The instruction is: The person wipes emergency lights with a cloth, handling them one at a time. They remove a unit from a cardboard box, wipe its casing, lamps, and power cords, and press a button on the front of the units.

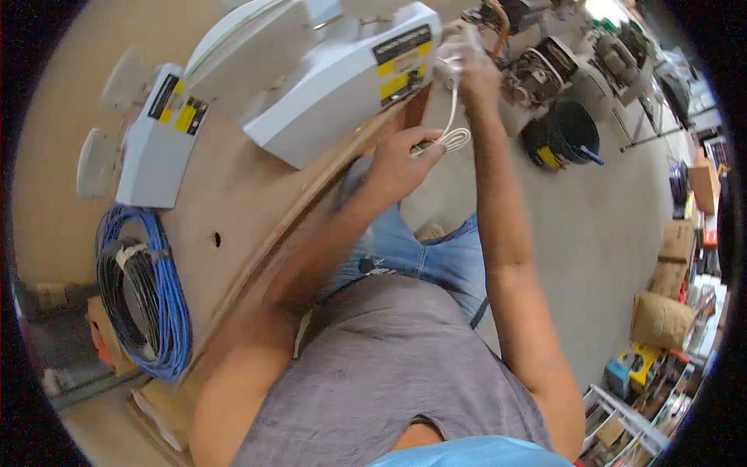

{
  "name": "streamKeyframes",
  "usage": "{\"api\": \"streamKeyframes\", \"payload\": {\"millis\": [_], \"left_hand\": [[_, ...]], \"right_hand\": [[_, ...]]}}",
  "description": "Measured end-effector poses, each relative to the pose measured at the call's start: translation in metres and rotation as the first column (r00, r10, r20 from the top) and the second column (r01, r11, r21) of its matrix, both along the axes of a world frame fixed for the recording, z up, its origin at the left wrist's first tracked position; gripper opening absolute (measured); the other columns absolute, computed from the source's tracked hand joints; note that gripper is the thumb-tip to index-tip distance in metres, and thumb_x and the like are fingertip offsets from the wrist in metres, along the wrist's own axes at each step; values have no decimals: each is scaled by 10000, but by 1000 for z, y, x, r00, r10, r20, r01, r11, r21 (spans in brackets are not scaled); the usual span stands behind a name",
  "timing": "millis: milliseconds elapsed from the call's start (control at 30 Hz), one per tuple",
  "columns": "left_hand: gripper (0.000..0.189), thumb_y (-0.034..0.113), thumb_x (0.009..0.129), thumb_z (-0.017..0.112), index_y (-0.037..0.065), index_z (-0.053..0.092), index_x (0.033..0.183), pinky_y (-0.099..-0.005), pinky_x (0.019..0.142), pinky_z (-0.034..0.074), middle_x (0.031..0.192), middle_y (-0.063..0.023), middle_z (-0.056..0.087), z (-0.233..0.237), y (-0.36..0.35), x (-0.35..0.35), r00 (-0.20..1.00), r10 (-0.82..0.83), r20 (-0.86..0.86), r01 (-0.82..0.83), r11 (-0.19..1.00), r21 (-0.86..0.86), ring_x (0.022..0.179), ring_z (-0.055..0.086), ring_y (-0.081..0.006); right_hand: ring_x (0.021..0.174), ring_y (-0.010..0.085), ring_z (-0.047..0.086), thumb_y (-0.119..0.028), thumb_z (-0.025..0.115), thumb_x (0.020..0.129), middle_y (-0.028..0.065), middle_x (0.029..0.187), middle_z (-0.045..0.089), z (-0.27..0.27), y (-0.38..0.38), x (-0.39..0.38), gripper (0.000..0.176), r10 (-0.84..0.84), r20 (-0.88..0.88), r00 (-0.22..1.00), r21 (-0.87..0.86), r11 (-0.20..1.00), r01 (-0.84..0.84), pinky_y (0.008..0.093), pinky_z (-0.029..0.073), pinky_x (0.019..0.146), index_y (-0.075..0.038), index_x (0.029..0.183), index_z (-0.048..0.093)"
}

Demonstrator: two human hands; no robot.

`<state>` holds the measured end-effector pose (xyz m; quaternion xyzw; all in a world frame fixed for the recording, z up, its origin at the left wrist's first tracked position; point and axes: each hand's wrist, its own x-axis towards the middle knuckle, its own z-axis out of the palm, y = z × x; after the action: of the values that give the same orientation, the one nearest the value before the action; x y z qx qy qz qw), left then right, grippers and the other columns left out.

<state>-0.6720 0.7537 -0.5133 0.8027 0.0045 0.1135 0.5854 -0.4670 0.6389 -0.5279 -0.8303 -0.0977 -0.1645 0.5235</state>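
Observation:
A white cable (453, 138) hangs in small loops between my two hands. My left hand (401, 165) is closed round the looped part, near the table's edge. Higher up and to the right, my right hand (471, 56) is blurred by motion and grips the upper end of the cable, where a white piece, perhaps a plug, shows. Beside my hands on the table (257, 187) lies a white device (342, 86) with a black and yellow label. A second white device (162, 140) with a similar label lies further left.
Coils of blue cable (175, 311) and black cable (140, 288) lie at the table's left. On the floor to the right are a black bucket (572, 128) and machine parts (545, 70). Cardboard boxes (661, 319) and a ladder (626, 420) line the far right.

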Motion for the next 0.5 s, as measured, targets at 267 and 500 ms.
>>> {"api": "streamKeyframes", "payload": {"millis": [267, 500], "left_hand": [[325, 107, 779, 690, 55, 687, 1099, -363, 877, 502, 1034, -155, 683, 34, 54, -12, 977, -133, 165, 81, 954, 290, 979, 657, -280], [280, 121, 797, 699, 54, 683, 1068, -393, 912, 490, 1129, -164, 667, 21, 58, -20, 983, -124, 137, 65, 927, 370, 1056, 633, -322]], "right_hand": [[874, 171, 613, -313, 560, 972, 85, 1046, 639, -7, -25, -144, 395, 545, -385, 745, 737, 668, -108, 321, 506, 740, 31, 1166, 578], [824, 147, 627, -209, 621, 915, 62, 985, 633, -17, 17, -173, 355, 716, -369, 593, 881, 473, -22, 274, 520, 713, -11, 1201, 549]]}}
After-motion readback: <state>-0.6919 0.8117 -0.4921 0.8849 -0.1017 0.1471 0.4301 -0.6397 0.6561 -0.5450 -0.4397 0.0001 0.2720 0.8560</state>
